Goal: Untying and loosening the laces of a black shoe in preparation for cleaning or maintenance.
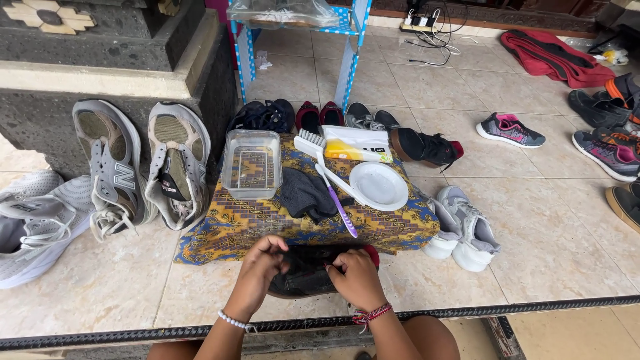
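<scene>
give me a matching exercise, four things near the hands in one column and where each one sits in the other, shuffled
Things:
1. clear plastic tub
2. purple toothbrush
3. black shoe
4. white round lid

Places:
A. held by the left hand and right hand
B. left end of the patterned cloth
C. right part of the cloth
D. lying slantwise on the cloth, between the dark rag and the round lid

Pairs: 1-B, 2-D, 3-A, 4-C
</scene>
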